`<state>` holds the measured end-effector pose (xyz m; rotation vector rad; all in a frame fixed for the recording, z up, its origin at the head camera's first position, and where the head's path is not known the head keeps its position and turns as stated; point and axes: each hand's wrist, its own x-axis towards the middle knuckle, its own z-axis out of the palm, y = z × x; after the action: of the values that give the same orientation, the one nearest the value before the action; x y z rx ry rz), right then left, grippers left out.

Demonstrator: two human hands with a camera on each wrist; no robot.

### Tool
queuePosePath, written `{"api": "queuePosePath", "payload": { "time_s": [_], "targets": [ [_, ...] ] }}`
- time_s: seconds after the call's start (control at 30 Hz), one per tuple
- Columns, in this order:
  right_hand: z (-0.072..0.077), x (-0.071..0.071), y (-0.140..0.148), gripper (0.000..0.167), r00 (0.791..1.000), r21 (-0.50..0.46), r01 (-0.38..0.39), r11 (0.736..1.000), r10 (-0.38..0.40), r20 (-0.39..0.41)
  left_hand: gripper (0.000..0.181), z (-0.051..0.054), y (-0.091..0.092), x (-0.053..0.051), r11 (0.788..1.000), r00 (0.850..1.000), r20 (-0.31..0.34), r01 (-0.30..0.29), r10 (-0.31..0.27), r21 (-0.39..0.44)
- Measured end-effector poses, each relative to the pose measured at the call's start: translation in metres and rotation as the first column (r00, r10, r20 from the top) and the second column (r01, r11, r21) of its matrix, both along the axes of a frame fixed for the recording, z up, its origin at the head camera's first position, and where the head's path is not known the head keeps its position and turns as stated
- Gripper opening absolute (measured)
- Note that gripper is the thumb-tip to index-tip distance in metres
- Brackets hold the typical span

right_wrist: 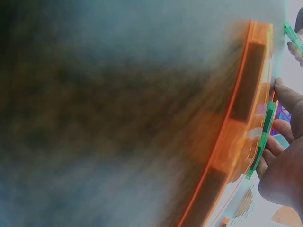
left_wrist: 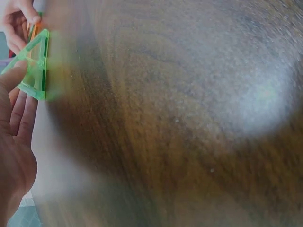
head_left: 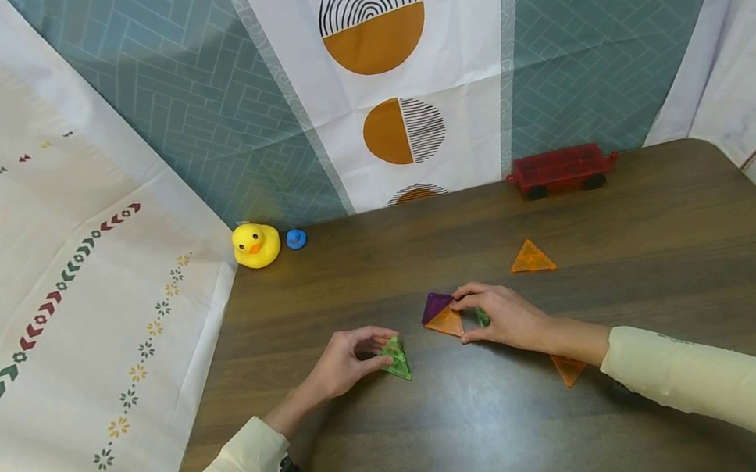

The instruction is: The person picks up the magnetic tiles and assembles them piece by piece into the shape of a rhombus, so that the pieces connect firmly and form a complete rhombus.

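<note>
In the head view, my left hand (head_left: 347,362) pinches a light green see-through triangular magnetic tile (head_left: 398,358) between thumb and fingers, tilted above the table. My right hand (head_left: 505,319) is at an orange triangular tile (head_left: 448,322), its thumb and index finger at that tile's right corners. A purple triangular tile (head_left: 435,304) lies edge to edge with the orange one. Part of a darker green tile (head_left: 482,317) shows between the right thumb and index finger; the palm hides the rest. Under the right forearm lies another orange triangular tile (head_left: 567,368), partly covered.
A further orange triangular tile (head_left: 532,257) lies beyond the right hand. At the table's back edge stand a red wheeled toy car base (head_left: 561,170), a yellow rubber duck (head_left: 256,245) and a small blue toy (head_left: 296,239). Fabric hangs behind the wooden table (head_left: 368,269).
</note>
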<state>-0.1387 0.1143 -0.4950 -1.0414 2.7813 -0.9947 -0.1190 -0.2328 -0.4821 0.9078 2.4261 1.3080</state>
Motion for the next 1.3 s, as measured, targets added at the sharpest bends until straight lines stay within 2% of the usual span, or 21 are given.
{"api": "queuePosePath", "payload": {
  "time_s": [0.27,0.6,0.77,0.97,1.17,1.3],
  "targets": [
    [0.001,0.000,-0.001,0.054,1.000,0.001,-0.001,1.000,0.001,0.012,0.033,0.005,0.000,-0.001,0.999,0.999,0.042,-0.033,0.034,-0.024],
    [-0.001,0.000,0.000,0.053,1.000,-0.006,-0.011,1.000,0.011,-0.020,0.028,0.003,0.000,-0.003,1.000,1.000,0.030,-0.001,0.000,0.022],
    [-0.001,0.000,0.000,0.053,1.000,-0.007,-0.011,1.000,0.011,-0.011,0.023,0.003,0.000,-0.005,0.999,1.000,0.015,0.013,-0.013,0.032],
    [0.000,0.000,-0.001,0.053,1.000,-0.008,-0.008,1.000,0.008,-0.003,0.017,0.010,0.003,-0.009,0.999,1.000,-0.011,0.022,-0.022,0.027],
    [0.001,0.000,-0.001,0.052,1.000,-0.007,-0.001,1.000,0.001,-0.005,0.018,0.018,0.012,-0.016,0.999,0.998,-0.044,0.039,-0.038,0.015],
    [0.000,0.001,-0.002,0.053,1.000,-0.013,-0.002,1.000,0.002,-0.007,0.018,0.021,0.022,-0.018,0.997,0.995,-0.074,0.075,-0.074,0.012]
  ]
}}
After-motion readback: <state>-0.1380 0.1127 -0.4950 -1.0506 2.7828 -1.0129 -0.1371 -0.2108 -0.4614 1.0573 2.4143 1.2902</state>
